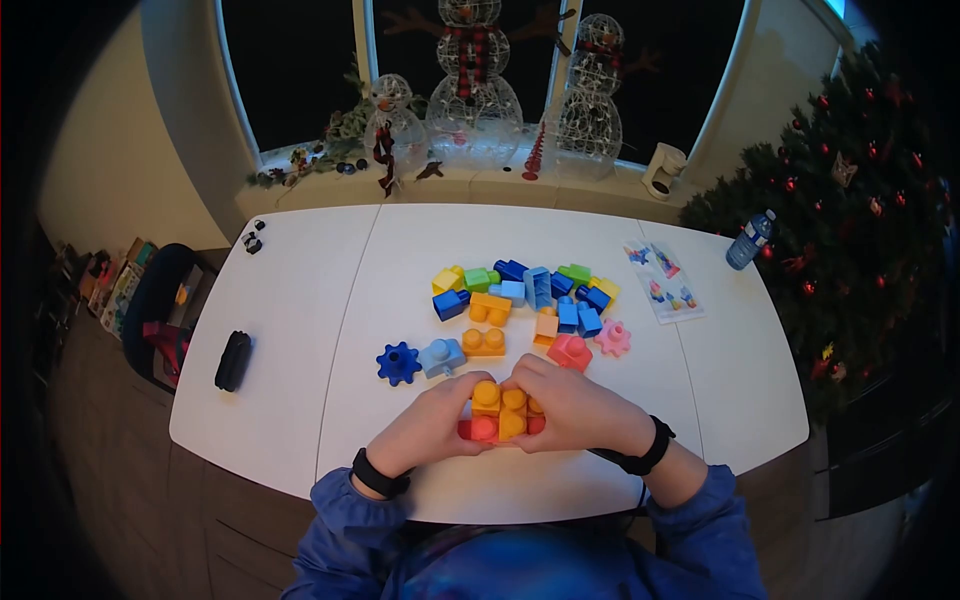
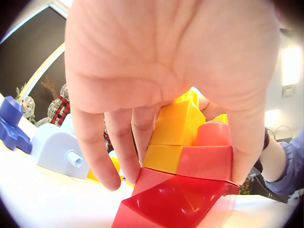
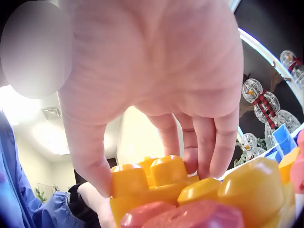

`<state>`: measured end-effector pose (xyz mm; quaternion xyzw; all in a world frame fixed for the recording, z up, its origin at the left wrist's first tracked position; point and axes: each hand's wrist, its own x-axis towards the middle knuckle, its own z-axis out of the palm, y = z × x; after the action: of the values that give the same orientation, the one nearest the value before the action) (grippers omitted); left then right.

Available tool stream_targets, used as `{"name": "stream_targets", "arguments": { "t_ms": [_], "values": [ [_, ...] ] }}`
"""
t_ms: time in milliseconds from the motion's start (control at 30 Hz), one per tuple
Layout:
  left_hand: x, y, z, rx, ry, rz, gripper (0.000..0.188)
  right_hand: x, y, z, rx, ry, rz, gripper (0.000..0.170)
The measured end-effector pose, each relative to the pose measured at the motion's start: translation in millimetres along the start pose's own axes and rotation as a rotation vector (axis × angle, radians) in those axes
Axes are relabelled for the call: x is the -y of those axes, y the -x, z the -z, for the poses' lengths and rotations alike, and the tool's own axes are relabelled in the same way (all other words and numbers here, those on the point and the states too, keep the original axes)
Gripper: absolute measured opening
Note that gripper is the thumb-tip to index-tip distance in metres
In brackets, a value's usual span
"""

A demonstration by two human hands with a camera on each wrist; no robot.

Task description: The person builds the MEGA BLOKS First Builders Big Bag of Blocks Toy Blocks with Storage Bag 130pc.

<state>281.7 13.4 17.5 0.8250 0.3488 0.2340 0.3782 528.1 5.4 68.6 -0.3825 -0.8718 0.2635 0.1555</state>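
Note:
Close to the table's front edge, both hands hold a stack of toy building blocks in yellow-orange [image 1: 512, 412] and red [image 1: 484, 429]. My left hand [image 1: 425, 425] grips its left side, thumb toward me and fingers on the far side. From the right, my right hand [image 1: 572, 405] grips the same stack, its fingers and thumb around a yellow block [image 3: 161, 190]. In the left wrist view, a yellow block [image 2: 173, 123] rises beside a red studded block [image 2: 206, 161], over a sloped red piece [image 2: 166, 199].
Beyond the hands lie a dark blue gear [image 1: 398, 364], a light blue block [image 1: 441, 357], a yellow block [image 1: 484, 343], a coral block [image 1: 570, 351] and a pink gear [image 1: 612, 338]. Several more blocks cluster behind. A picture sheet [image 1: 664, 282], bottle [image 1: 750, 240] and black case [image 1: 233, 361] are farther out.

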Motion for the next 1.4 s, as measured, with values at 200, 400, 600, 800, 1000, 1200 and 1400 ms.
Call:
{"name": "stream_targets", "arguments": {
  "t_ms": [200, 400, 600, 800, 1000, 1200, 1400],
  "values": [
    [3, 1, -2, -0.009, -0.025, -0.014, 0.077, -1, 3, -3, -0.016, -0.014, 0.019, 0.056],
    [4, 1, -2, -0.021, -0.028, -0.04, 0.078, 0, 2, 1, 0.031, 0.029, 0.001, 0.058],
    [2, 2, -1, 0.003, -0.016, 0.001, 0.079, -32, -41, 38, 0.071, 0.037, 0.067, 0.058],
    [5, 2, -3, -0.006, -0.003, -0.01, 0.079, -73, -107, 25, 0.101, 0.759, 0.127, 0.042],
    [8, 1, -3, -0.032, -0.034, -0.06, 0.075, -100, -138, -3, 0.117, 0.905, 0.199, 0.022],
    [10, 1, -5, -0.025, -0.029, -0.049, 0.075, -87, -130, 11, 0.074, 0.88, 0.181, 0.03],
    [10, 2, -5, -0.037, -0.049, -0.049, 0.076, -39, -54, 60, -0.201, 0.127, 0.032, 0.064]
  ]
}}
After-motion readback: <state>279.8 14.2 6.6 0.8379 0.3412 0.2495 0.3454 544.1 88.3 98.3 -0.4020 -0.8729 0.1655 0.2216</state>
